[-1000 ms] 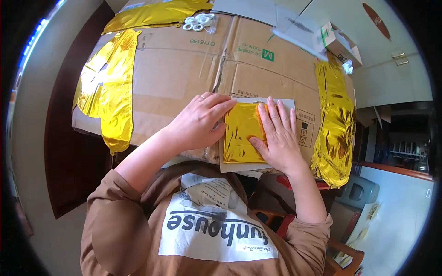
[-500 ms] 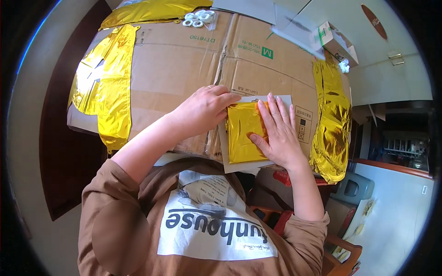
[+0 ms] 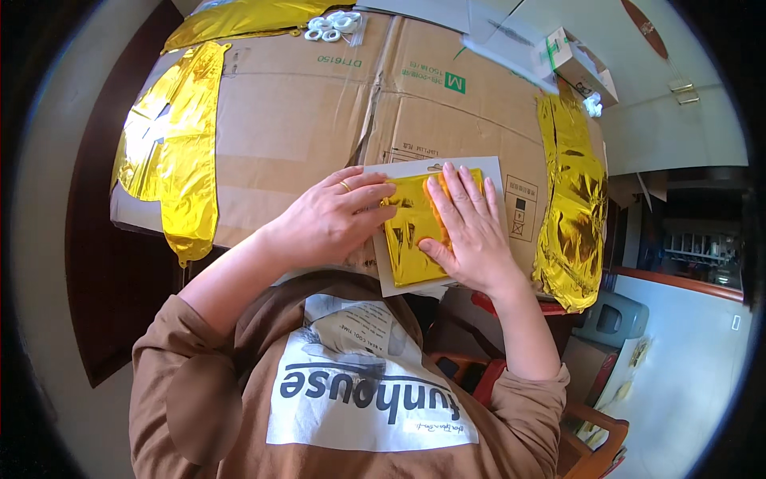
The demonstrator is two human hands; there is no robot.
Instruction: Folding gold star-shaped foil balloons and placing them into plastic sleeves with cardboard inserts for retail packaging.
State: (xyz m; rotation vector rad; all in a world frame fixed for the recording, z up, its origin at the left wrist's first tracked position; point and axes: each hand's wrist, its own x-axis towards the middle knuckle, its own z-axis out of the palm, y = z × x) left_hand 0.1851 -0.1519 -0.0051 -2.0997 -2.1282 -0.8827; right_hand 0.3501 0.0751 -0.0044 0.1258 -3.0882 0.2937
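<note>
A folded packet of shiny gold foil [image 3: 407, 251] lies on a pale grey card [image 3: 399, 171] with a hang hole at its top edge. My right hand [image 3: 472, 227] presses flat on the right part of the foil, fingers stretched upward and thumb out to the left. At the foil's upper left edge, the fingertips of my left hand [image 3: 335, 211] touch it; these fingers are bent a little and apart, and the thumb is hidden. A ring sits on one left finger. The card rests on a large cardboard surface [image 3: 295, 104] near its front edge.
Gold foil pieces lie at the left [image 3: 191, 152], the far left [image 3: 247, 22] and the right [image 3: 570, 207]. White rolls [image 3: 331, 25] in a clear bag sit at the back. A small open box [image 3: 576, 62] stands back right, beside clear plastic sheeting [image 3: 507, 49]. A wooden chair [image 3: 594, 439] is lower right.
My left hand has shifted left and down, its fingers now more spread at the foil's edge. My right hand has slid slightly left over the foil. The view has shifted a little.
</note>
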